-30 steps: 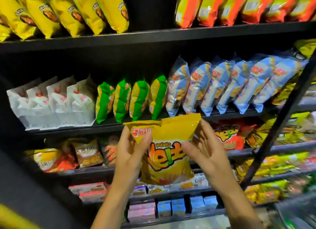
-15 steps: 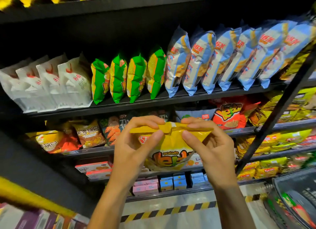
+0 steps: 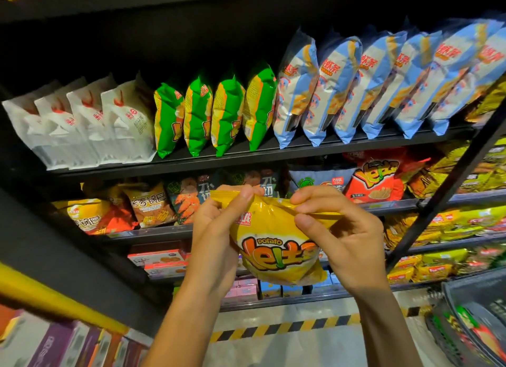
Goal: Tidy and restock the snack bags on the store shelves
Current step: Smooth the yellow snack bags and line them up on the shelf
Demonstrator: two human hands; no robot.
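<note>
Hands, left hand [image 3: 216, 229] and right hand [image 3: 339, 229], pinch yellow chip bag [image 3: 276, 246] by its 12 o'clock seam; light, crinkly, likely crushable.

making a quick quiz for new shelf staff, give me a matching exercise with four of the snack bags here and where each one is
Things
1. yellow potato snack bag
2. green bags
3. white bags
4. red potato snack bag

Places
A. left end of the upper full shelf
B. held by its top edge in the left hand and right hand
C. shelf below the light blue bags
D. between the white bags and the light blue bags

Pairs: 1-B, 2-D, 3-A, 4-C
</note>
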